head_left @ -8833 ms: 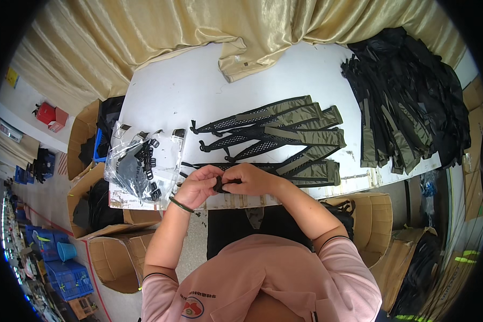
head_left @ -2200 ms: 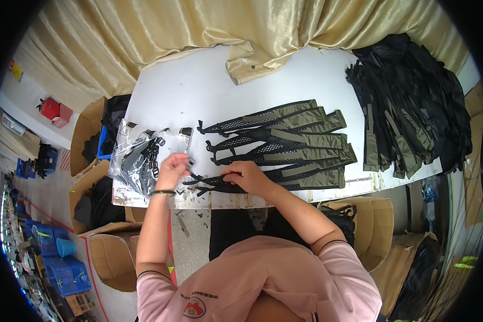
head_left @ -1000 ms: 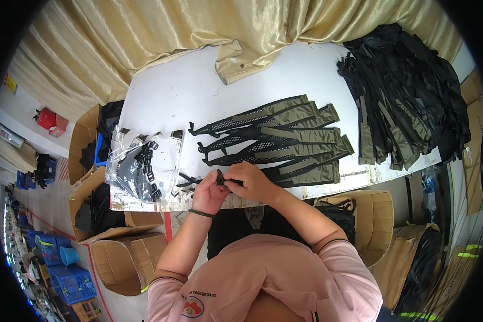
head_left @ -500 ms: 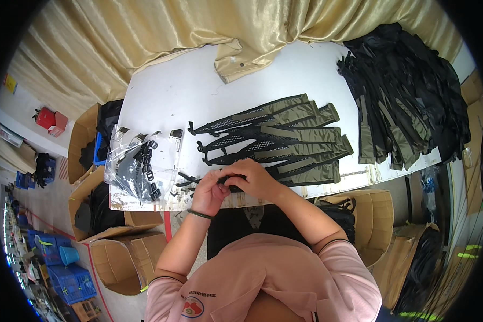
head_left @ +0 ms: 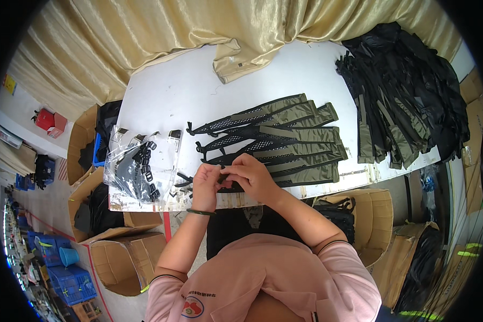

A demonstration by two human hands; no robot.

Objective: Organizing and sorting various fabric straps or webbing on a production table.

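At the table's near edge my left hand (head_left: 204,187) and my right hand (head_left: 250,177) meet, fingertips pinched close together. Between them is a small black piece (head_left: 222,176), mostly covered by the fingers, so its exact kind is hidden. Just beyond my hands, olive-and-black fabric strips (head_left: 300,137) with mesh sections lie fanned out, their black strap ends toward the left. Left of my left hand, short black strap ends (head_left: 183,180) rest on the table. A clear plastic bag (head_left: 139,166) of black and grey parts lies further left.
The white table (head_left: 166,80) has a worn near edge. Black and olive pieces (head_left: 402,102) are heaped at its right end. Gold curtain fabric (head_left: 241,59) hangs onto the far side. Cardboard boxes (head_left: 126,263) stand around the table, with blue crates (head_left: 72,282) at the lower left.
My left hand has turned more upright, and my right hand's fingers have shifted slightly left toward it. The strip nearest me lies a little differently at its right end.
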